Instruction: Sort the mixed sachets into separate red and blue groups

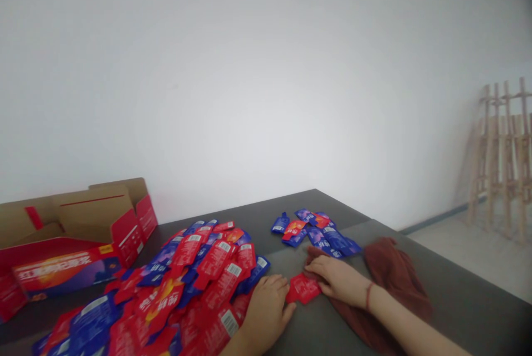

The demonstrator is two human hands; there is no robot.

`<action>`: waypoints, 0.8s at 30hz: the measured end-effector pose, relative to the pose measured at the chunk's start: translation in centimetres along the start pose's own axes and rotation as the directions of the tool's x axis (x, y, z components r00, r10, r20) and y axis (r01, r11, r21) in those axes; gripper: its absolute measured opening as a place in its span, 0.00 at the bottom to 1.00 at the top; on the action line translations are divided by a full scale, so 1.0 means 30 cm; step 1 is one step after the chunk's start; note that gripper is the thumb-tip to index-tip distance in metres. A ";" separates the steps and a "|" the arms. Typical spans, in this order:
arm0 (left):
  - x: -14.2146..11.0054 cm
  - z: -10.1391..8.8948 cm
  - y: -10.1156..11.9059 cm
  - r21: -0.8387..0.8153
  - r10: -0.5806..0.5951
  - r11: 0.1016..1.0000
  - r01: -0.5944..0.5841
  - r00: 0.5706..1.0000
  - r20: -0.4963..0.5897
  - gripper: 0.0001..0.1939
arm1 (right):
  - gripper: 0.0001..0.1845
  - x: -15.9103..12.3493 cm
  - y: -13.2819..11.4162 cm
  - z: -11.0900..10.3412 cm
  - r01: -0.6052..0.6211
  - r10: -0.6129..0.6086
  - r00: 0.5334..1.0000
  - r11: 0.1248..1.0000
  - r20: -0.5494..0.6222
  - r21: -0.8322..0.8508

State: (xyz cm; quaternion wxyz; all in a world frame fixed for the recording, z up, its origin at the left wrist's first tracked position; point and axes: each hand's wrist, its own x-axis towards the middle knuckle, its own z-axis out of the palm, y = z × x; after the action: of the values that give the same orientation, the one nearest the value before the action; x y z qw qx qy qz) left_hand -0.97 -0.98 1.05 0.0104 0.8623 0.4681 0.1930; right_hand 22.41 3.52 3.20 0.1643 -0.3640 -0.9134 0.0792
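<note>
Head view: our left fingers [279, 284], open, touch a red packet [306, 289]; right fingers [318, 267] grip cloth [394, 275]; tugging could skid it.

On my feed: right hand [338, 279] lies on bunched brown cloth [395, 277] toward table's [465, 306] right edge, red packet [305, 288] between it and left hand [266, 305]; blur keeps me from telling what fingers grip. Red-and-blue packet heap [214, 267] left of left hand, open carton [70, 270] along far edge, smaller packet cluster [330, 240] near far corner.
</note>
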 end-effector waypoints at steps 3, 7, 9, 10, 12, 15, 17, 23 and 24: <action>0.001 0.003 -0.007 -0.018 0.011 1.000 -0.010 1.000 0.008 0.16 | 0.29 -0.012 0.003 0.001 0.026 -0.026 1.000 0.999 0.017 0.025; -0.002 0.015 -0.015 -0.063 0.000 0.998 -0.002 1.000 -0.030 0.16 | 0.26 -0.010 -0.001 0.005 -0.011 0.011 1.000 1.000 -0.023 0.008; -0.002 0.022 -0.019 -0.102 -0.049 0.994 0.042 0.996 -0.072 0.13 | 0.23 -0.003 0.002 -0.002 -0.043 0.046 0.998 0.998 -0.049 0.053; -0.002 0.024 -0.021 -0.122 -0.076 0.990 0.066 0.993 -0.085 0.11 | 0.21 0.001 0.006 -0.008 -0.062 0.068 0.996 0.994 -0.064 0.089; -0.001 0.030 -0.029 -0.152 -0.123 0.982 0.108 0.988 -0.095 0.10 | 0.18 0.007 0.017 -0.022 -0.107 0.123 0.988 0.981 -0.094 0.161; 0.000 0.043 -0.042 -0.162 -0.175 0.975 0.150 0.973 -0.149 0.14 | 0.16 0.013 0.034 -0.038 -0.139 0.168 0.980 0.962 -0.110 0.235; -0.002 0.049 -0.048 -0.160 -0.179 0.976 0.147 0.962 -0.206 0.20 | 0.16 0.017 0.043 -0.039 -0.126 0.156 0.984 0.950 -0.086 0.287; -0.004 0.021 -0.031 -0.137 -0.042 0.990 0.018 0.985 -0.170 0.18 | 0.16 0.042 0.056 0.004 -0.123 0.143 0.988 0.960 -0.062 0.252; -0.003 0.014 -0.028 -0.125 -0.031 0.992 0.013 0.989 -0.142 0.17 | 0.16 0.047 0.057 0.010 -0.141 0.160 0.984 0.969 -0.083 0.202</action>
State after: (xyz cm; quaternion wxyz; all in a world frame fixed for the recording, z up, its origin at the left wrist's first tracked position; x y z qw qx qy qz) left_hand -1.53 -0.52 0.46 0.0323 0.8386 0.4641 0.2834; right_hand 22.43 5.72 2.82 0.2375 -0.4178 -0.8617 0.1627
